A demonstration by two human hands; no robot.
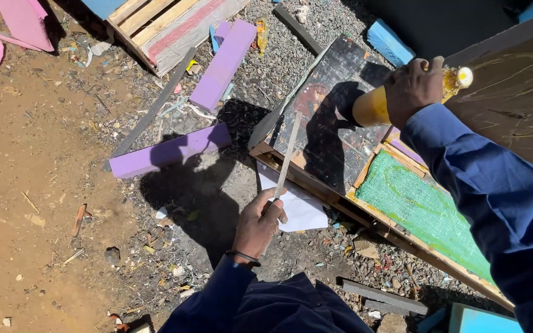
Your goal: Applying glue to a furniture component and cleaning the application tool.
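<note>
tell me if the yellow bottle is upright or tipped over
Tipped. The right hand holds the yellow bottle nearly sideways, its white nozzle end against the brown board.

Left hand (259,223) grips a thin flat stick (287,157), tip over the dark board (325,117). Right hand (413,89), far right, wraps a yellow bottle (374,106) tilted w/ nozzle toward the brown panel (516,92). Green mesh frame (424,209) near right, white paper (300,206) just beside left hand. Two purple blocks (168,151) left on gravel; wood pallet (168,24) far.
</note>
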